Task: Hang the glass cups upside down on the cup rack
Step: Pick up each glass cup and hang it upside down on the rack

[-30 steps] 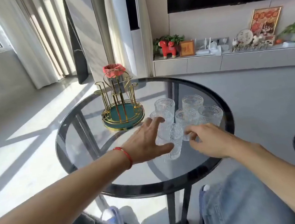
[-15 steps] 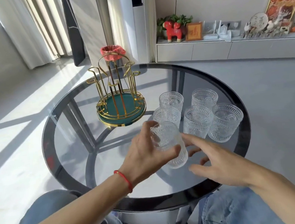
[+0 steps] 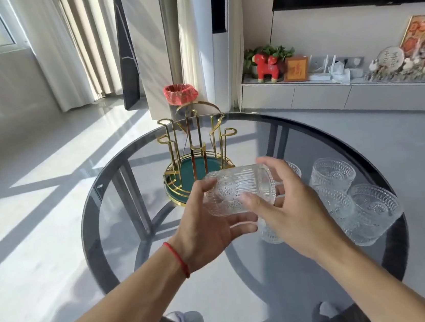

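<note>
Head view shows both hands holding one glass cup (image 3: 239, 192) on its side above the round glass table (image 3: 109, 200). The left hand (image 3: 209, 228) cradles it from below, fingers curled around its base end, while the right hand (image 3: 287, 210) closes over its other end with thumb and fingers wrapped on. Other glass cups (image 3: 333, 175) stand upright in a cluster on the table to the right. Just behind the held cup stands the gold cup rack (image 3: 193, 147), its pegs bare.

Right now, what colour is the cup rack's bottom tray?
Dark green tray, gold wire rim; the head view shows it.
</note>
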`<state>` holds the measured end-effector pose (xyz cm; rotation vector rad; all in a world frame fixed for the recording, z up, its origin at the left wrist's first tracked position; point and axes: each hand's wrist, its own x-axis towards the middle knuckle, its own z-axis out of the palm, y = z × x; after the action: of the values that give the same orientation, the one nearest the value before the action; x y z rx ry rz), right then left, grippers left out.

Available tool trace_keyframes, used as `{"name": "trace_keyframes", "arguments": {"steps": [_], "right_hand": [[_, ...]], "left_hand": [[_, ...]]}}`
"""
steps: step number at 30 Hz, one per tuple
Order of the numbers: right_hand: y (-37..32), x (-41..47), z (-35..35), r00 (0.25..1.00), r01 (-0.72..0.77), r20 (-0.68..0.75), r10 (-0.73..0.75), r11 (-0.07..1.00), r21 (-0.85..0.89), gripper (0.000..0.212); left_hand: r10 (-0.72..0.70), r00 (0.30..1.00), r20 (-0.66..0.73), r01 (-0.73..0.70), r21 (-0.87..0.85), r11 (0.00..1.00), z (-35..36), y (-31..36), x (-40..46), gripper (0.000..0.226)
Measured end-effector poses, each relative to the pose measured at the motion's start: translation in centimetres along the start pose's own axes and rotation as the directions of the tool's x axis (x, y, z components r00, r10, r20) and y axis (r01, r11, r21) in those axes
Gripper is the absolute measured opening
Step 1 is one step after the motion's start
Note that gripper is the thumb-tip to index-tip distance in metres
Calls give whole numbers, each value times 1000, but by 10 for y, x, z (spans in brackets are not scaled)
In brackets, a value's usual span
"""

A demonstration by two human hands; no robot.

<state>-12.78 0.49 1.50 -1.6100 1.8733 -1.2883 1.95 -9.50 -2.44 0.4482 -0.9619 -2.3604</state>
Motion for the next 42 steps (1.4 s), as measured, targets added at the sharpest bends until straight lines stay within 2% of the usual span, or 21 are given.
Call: {"name": "trace_keyframes", "arguments": {"steps": [2,3,4,5,6,7,8,9,10,11,13,16,18,21,25,28,32,36,42], "right_hand": [[-3,9,-2,999,39,-19,-40,998,-47,59],[-4,15,-4,999,41,-16,-42,997,-58,57],[-4,21,-7,999,30,-16,-31,998,-51,56],[-3,28,-11,1000,9,-27,-10,1000,-28,55],[-1,34,-16,998,-14,-53,14,1000,4,54],[0,40,-21,995,-30,-90,33,999,34,55],[1,47,-27,991,-39,-129,46,998,58,56],[2,54,-34,984,-41,-171,54,996,82,56],[2,62,-40,976,-38,-212,60,994,107,55],[1,71,-45,966,-34,-251,66,991,130,54],[-4,93,-50,940,-35,-328,90,985,170,55],[-16,137,-47,900,-30,-414,137,967,254,51],[-29,170,-37,887,14,-449,105,967,253,45],[-49,218,-15,907,43,-419,38,982,183,51],[-57,268,18,961,-48,-266,78,992,117,61],[-54,287,40,988,-61,-144,59,998,-11,70],[-49,308,57,994,-69,71,79,990,-126,61],[-45,318,65,926,-137,327,189,975,-176,58],[-43,331,70,804,-192,510,305,945,-263,70]], "left_hand": [[16,1000,-2,-15,98,995,-8,4,5,65],[52,997,-49,-41,205,978,-14,5,7,65],[120,985,-120,-71,356,932,-18,7,8,63],[224,958,-177,-94,546,832,-24,9,10,58],[346,919,-190,-95,745,661,-31,11,11,51],[463,872,-158,-58,906,418,-41,13,12,47],[550,829,-103,15,987,162,-51,15,15,41],[617,785,-60,105,994,-38,-60,18,17,35],[672,739,-40,189,970,-150,-67,20,20,36],[719,694,-37,252,948,-195,-72,21,22,45],[762,644,-73,317,932,-178,-81,20,26,73],[721,672,-167,420,888,-186,-93,10,33,104],[683,692,-234,460,872,-168,-100,4,38,112],[644,703,-303,482,868,-118,-107,2,43,119],[617,716,-327,504,854,-132,-114,3,44,124],[610,723,-325,535,821,-197,-118,-1,44,120],[591,738,-324,530,821,-211,-122,-2,45,117],[586,740,-328,533,819,-214,-123,-2,43,117],[567,744,-352,547,808,-217,-121,0,44,117]]}}
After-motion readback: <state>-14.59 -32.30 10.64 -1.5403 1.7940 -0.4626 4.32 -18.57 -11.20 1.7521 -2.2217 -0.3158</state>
